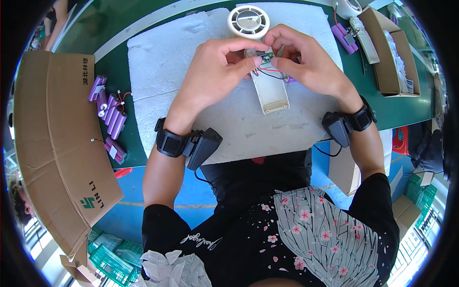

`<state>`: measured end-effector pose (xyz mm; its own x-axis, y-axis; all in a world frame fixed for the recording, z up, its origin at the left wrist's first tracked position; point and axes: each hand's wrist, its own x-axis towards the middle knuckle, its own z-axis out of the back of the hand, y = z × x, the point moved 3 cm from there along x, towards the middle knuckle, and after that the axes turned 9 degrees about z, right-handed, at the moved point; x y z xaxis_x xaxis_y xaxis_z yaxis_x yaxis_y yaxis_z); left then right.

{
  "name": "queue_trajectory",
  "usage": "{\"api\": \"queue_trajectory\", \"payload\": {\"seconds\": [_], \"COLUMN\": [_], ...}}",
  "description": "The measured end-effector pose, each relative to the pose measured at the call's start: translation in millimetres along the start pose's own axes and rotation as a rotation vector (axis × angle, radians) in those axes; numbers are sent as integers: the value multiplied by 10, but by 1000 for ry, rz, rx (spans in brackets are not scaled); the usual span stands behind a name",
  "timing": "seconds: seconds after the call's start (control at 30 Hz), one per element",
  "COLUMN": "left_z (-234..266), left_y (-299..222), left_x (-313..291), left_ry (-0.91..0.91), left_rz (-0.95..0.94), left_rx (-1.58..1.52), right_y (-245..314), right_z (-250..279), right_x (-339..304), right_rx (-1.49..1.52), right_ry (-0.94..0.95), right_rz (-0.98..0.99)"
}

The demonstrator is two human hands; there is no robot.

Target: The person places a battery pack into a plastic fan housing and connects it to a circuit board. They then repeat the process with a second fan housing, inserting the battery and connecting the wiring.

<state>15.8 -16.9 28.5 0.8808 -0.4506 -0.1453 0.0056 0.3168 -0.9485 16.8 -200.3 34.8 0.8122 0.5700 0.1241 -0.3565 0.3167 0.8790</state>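
Both hands meet over a white foam sheet [167,62] on a green bench. My left hand [215,71] and my right hand [306,60] pinch a small green circuit board [266,56] between thumbs and fingers. Red and black wires [267,71] run down from the board. Under it lies a white plastic handle shell [271,91], open side up. A purple battery cell [291,79] peeks out below my right hand. A round white fan head [248,21] sits just beyond the fingers. Each wrist carries a black strap with a small device.
Several purple battery cells with red wires [111,112] lie on the green bench at left, beside a flattened cardboard box [52,138]. At right stand an open cardboard box [394,57], more purple cells [344,37] and a white part [366,40]. Green crates sit on the floor.
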Motion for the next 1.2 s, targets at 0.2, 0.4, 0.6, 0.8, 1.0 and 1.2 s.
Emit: {"api": "queue_trajectory", "payload": {"seconds": [0.2,0.4,0.6,0.8,1.0,1.2], "left_z": [11,12,65,75,77,77], "left_y": [-12,-1,-142,-193,-206,-213], "left_x": [-18,-3,-58,-66,-79,-80], "left_ry": [0,-30,-161,-171,-164,-175], "left_rz": [6,-9,-301,-366,-404,-419], "left_rx": [-15,-108,-92,-57,-67,-41], "right_y": [31,90,145,183,182,198], "right_z": [-7,-10,13,35,49,54], "right_x": [-16,-32,-69,-79,-104,-101], "right_rx": [-68,-85,-94,-192,-195,-196], "right_ry": [3,-103,-282,-294,-275,-262], "right_rz": [37,117,314,397,411,399]}}
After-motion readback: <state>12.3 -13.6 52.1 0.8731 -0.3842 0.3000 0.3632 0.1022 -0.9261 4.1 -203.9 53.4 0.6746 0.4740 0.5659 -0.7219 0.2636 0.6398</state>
